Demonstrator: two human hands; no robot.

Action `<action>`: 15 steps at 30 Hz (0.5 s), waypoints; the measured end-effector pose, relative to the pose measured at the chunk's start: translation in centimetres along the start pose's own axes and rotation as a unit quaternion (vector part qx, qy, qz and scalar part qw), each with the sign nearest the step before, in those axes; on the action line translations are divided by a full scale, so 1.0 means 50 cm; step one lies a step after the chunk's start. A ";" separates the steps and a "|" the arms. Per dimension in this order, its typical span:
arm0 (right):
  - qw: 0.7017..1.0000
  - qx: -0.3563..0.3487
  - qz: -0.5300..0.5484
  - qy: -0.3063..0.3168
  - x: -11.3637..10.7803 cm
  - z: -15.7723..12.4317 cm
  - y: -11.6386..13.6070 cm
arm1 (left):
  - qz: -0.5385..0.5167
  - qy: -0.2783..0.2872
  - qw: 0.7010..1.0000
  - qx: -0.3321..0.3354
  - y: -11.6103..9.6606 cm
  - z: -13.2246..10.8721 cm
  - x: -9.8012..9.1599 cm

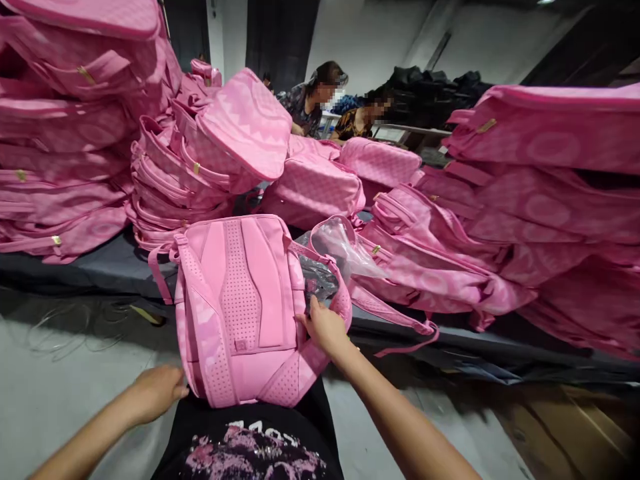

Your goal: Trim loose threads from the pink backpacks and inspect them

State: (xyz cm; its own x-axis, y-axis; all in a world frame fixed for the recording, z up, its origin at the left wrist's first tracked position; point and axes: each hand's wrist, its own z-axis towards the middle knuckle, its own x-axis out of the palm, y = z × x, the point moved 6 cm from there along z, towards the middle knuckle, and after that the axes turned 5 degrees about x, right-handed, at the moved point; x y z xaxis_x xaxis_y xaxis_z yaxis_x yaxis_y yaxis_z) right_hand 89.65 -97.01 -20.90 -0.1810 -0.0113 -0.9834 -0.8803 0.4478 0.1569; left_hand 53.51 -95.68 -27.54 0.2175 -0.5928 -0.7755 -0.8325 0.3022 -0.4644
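A pink backpack [240, 287] rests upright against the front edge of the table and my body, its padded back panel and shoulder straps facing me. My right hand [326, 327] is closed at its right side, thumb and fingers by the strap. At the lower left corner of the bag is my left hand [159, 393], fingers curled against the edge; what they grip there is hidden. Clear plastic [345, 250] lies just behind the bag's right strap.
Tall stacks of pink backpacks stand at the left [65, 133] and right [560, 193] of the dark-covered table [120, 267]. More pink bags [320, 190] lie between them. Two people sit beyond. Loose cord lies on the floor at left; cardboard is at lower right.
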 end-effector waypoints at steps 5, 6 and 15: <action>0.997 0.012 0.030 0.068 0.039 0.007 0.018 | 0.134 -0.108 0.934 0.315 -0.299 0.077 -0.199; 0.997 0.013 0.027 0.065 0.043 0.007 0.025 | 0.177 -0.164 0.897 0.372 -0.361 0.116 -0.234; 0.997 0.008 0.044 0.063 0.084 0.013 0.005 | 0.415 -0.169 0.761 0.470 -0.482 0.393 -0.276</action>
State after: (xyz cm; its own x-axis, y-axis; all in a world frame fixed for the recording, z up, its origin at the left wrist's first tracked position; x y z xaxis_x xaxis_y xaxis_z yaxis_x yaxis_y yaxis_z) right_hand 88.93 -96.37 -25.04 -0.3109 -0.0826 -0.9469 -0.8516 0.4665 0.2389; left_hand 80.61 -80.10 -14.07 0.0676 0.2712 -0.9602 -0.0575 0.9618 0.2676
